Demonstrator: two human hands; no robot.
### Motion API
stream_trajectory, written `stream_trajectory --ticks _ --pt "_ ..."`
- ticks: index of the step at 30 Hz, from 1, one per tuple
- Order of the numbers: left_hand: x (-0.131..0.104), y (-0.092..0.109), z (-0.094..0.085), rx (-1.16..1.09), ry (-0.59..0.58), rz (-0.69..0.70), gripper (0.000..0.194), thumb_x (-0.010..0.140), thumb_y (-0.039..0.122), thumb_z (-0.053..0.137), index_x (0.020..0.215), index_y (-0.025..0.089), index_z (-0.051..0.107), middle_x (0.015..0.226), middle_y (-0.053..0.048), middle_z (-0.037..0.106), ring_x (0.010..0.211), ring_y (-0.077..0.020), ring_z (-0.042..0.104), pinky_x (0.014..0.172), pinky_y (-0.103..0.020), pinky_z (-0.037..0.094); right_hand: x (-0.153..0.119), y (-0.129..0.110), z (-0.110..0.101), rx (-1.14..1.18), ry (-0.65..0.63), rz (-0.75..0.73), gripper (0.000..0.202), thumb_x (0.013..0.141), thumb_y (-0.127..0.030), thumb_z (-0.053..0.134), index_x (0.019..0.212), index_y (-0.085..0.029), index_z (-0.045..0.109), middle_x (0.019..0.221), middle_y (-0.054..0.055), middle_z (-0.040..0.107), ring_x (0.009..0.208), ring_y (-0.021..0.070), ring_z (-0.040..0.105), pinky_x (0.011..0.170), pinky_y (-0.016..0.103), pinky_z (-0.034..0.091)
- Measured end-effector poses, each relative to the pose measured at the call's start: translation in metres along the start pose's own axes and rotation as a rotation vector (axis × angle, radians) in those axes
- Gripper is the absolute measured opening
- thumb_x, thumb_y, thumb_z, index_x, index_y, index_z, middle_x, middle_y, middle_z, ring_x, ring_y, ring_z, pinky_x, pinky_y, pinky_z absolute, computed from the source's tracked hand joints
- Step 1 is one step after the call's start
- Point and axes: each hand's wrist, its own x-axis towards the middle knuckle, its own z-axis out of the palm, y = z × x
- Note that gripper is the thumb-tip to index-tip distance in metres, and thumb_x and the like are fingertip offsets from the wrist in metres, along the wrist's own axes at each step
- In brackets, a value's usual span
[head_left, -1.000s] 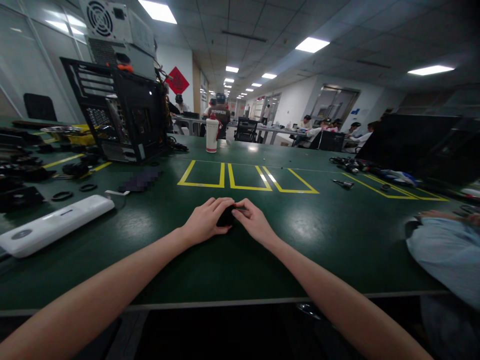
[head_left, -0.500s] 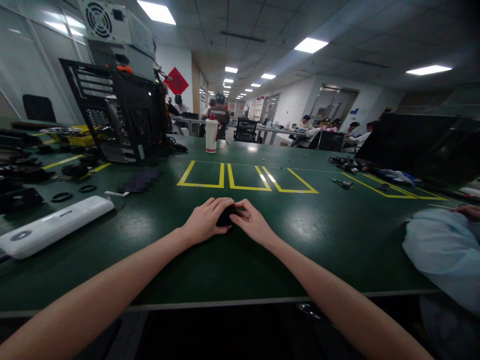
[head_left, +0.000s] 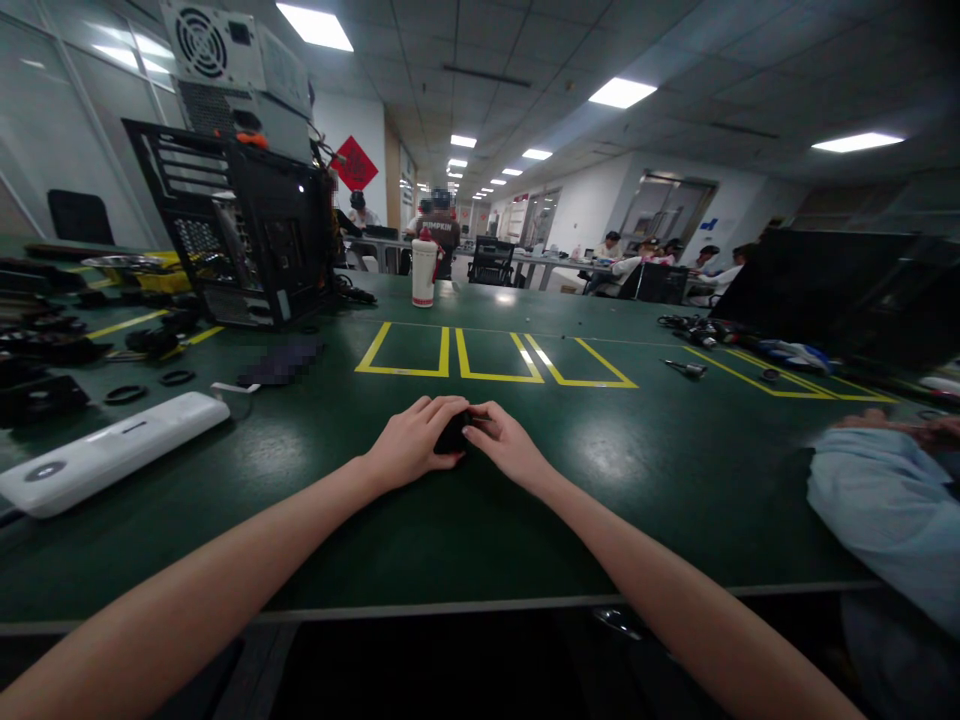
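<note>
A small dark, rounded object (head_left: 453, 435) sits between my two hands, low over the green table (head_left: 420, 540); its kind cannot be made out. My left hand (head_left: 415, 438) curls around its left side, fingers over the top and thumb low in front. From the right, my right hand (head_left: 504, 440) pinches at the same object with thumb and fingertips. Most of the object is hidden by the fingers. Just beyond my hands, yellow tape outlines (head_left: 500, 378) mark the tabletop.
At left lie a white power strip-like device (head_left: 120, 450), black rings (head_left: 125, 394) and dark parts. An open computer case (head_left: 277, 240) with power supplies on top stands behind them. A white cup (head_left: 423, 272) stands further back. A co-worker's blue sleeve (head_left: 885, 490) rests at right, near a metal tool (head_left: 686, 369).
My right fingers have shifted slightly on the dark object; my left hand stays put. The co-worker's hand at right has come more into view.
</note>
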Motion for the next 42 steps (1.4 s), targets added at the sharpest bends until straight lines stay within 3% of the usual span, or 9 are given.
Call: stream_trajectory --ticks 8,15,21,27,34,42 --pt "0.0007 -0.0003 0.0024 0.003 0.011 -0.006 0.057 0.069 0.031 0.059 0.119 0.021 0.034 0.119 -0.004 0.049 0.098 -0.0207 0.049 0.081 -0.034 0.046 -0.0027 0.0029 0.0022 0.038 0.012 -0.041 0.014 0.075 -0.025 0.053 0.086 -0.021 0.045 0.086 -0.001 0.053 0.085 0.0128 0.057 0.079 0.03 0.047" --pt "0.0005 -0.0007 0.0018 0.0 0.008 0.002 0.058 0.069 0.031 0.06 0.119 0.021 0.034 0.119 -0.004 0.048 0.098 -0.0211 0.049 0.08 -0.034 0.046 -0.0006 -0.0012 -0.0004 -0.04 0.011 0.013 0.035 0.072 -0.019 0.056 0.105 -0.02 0.046 0.109 0.005 0.051 0.105 0.0174 0.05 0.093 0.037 0.039" --pt "-0.0004 0.0001 -0.0003 0.001 0.004 0.01 0.057 0.069 0.03 0.06 0.119 0.021 0.034 0.119 -0.004 0.049 0.098 -0.0206 0.049 0.079 -0.034 0.046 -0.0009 -0.0001 -0.001 0.002 -0.036 0.017 0.034 0.069 -0.022 0.06 0.1 -0.019 0.047 0.105 0.004 0.052 0.101 0.0173 0.053 0.09 0.037 0.042" --pt "0.0 0.0016 -0.0011 -0.002 0.003 0.014 0.056 0.07 0.03 0.059 0.119 0.021 0.034 0.119 -0.005 0.049 0.098 -0.0209 0.049 0.08 -0.035 0.046 -0.0011 0.0019 0.0006 0.032 0.003 -0.005 0.018 0.077 -0.03 0.05 0.093 -0.021 0.049 0.097 0.002 0.054 0.09 0.014 0.056 0.083 0.034 0.046" --pt "0.0003 0.0006 0.0013 0.003 0.011 0.009 0.056 0.069 0.03 0.06 0.118 0.021 0.035 0.119 -0.004 0.049 0.099 -0.0213 0.049 0.081 -0.035 0.046 0.0024 0.003 -0.0005 0.053 0.022 0.037 0.032 0.071 -0.025 0.059 0.101 -0.019 0.049 0.105 0.006 0.053 0.101 0.0171 0.051 0.093 0.039 0.038" --pt "0.0012 0.0004 0.0016 -0.006 0.006 -0.013 0.057 0.067 0.029 0.061 0.118 0.021 0.035 0.119 -0.004 0.049 0.101 -0.0216 0.048 0.082 -0.035 0.046 -0.0022 0.003 0.0 0.141 -0.022 -0.014 0.031 0.065 -0.019 0.064 0.09 -0.02 0.045 0.1 0.001 0.05 0.097 0.0151 0.053 0.089 0.035 0.042"
